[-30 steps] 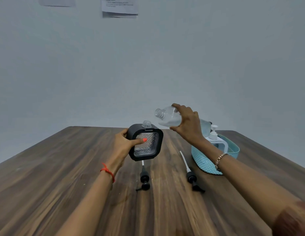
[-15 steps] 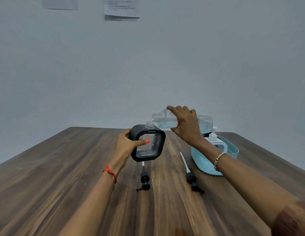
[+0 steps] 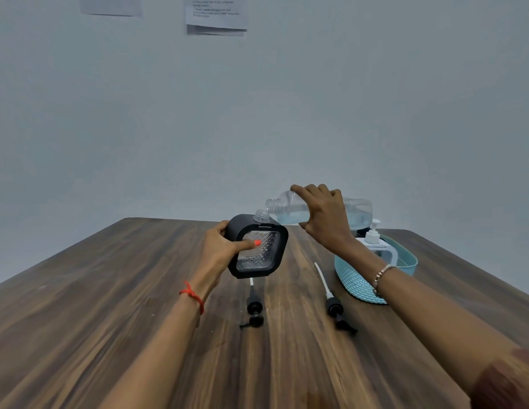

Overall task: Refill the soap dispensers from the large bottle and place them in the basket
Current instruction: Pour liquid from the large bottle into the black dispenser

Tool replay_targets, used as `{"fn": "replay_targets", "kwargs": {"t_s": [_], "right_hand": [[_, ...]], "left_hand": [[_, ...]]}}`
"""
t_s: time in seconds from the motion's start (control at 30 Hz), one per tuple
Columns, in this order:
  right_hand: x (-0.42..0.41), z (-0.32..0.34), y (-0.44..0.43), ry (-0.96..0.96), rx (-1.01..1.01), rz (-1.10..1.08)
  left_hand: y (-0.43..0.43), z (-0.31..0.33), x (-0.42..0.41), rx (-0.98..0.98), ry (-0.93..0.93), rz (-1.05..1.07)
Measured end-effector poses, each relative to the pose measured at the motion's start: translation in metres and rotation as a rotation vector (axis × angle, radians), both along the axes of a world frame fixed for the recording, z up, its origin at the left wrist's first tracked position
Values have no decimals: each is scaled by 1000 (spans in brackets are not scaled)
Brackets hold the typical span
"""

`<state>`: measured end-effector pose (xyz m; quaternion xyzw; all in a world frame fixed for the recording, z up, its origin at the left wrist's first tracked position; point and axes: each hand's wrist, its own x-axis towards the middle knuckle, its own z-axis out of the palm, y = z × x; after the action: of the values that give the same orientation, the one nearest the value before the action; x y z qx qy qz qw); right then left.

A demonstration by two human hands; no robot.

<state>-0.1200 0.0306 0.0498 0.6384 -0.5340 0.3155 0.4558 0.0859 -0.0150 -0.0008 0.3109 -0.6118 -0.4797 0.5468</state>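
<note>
My left hand [image 3: 220, 251] grips a black square soap dispenser [image 3: 267, 255] with a clear patterned window, held above the table and tilted right, its open clear neck [image 3: 261, 216] on top. My right hand [image 3: 323, 219] holds the large clear bottle [image 3: 356, 212] lying nearly level, pale blue liquid inside, its open mouth just above the dispenser's neck. A teal woven basket [image 3: 356, 283] stands at the right with a white pump dispenser [image 3: 375, 246] inside it.
Two black pump heads with tubes lie on the wooden table [image 3: 109, 305]: one [image 3: 254, 312] under the dispenser, another [image 3: 334, 305] beside the basket. A grey wall with pinned papers [image 3: 216, 13] rises behind the table's far edge.
The large bottle has tipped from slanted upward to almost level, and its mouth has moved left and down toward the dispenser's neck. The dispenser has tilted slightly.
</note>
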Motion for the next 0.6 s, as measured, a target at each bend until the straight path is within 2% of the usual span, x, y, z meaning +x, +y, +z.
{"fn": "replay_targets", "kwargs": {"t_s": [0.6], "right_hand": [[-5,-8,-3,29,-5,-14]], "left_hand": [[0,-7,-4,12,-21,30]]}}
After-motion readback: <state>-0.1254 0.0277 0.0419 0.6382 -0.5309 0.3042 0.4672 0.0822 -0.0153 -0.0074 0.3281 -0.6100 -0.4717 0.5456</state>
